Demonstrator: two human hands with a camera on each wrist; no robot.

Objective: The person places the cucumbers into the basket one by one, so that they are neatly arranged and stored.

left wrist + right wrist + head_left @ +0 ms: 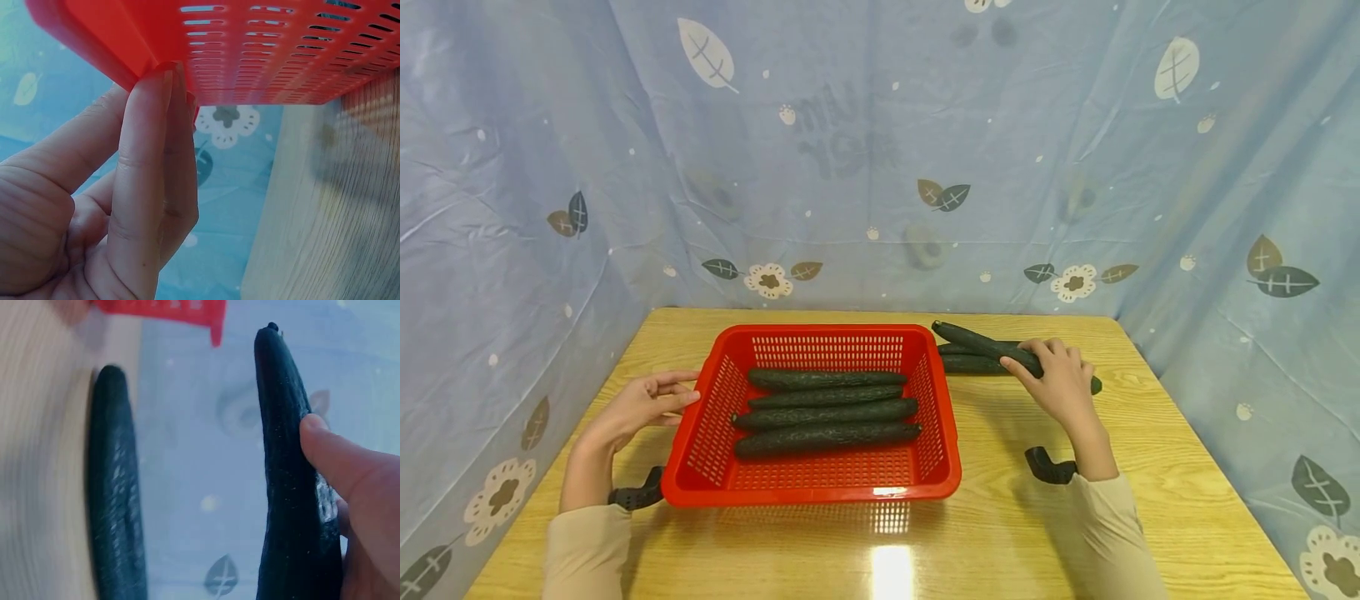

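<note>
Counter: I look down on a pale yellow, wood-grained counter [1000, 533]; its far edge runs straight along the curtain, and its side edges spread toward me.
Shine: a bright patch of glare [891, 571] sits on the wood in the middle of the near part, with the basket mirrored faintly behind it.
Room: blue curtain [850, 50] rises past the far, left and right edges, printed with leaves and flowers; faint lettering shows on the far stretch, and folds crease the sides.
Basket: the red basket [812, 498] is left of the counter's middle, reaching toward the far edge, slotted all round.
Inside: four cucumbers [825, 415] lie roughly side by side, along the far edge's direction.
Left hand: by the counter's left edge, my left hand [643, 406] pinches the basket's left rim between thumb and fingers.
Right hand: toward the far right corner, my right hand [1060, 379] grips the held cucumber [289, 469], fingers wrapped round it, its tip slanting toward the far edge.
Beside it: what look like two loose cucumbers [973, 364] lie near the far edge, right of the basket, partly hidden.
Sleeves: both are beige.
</note>
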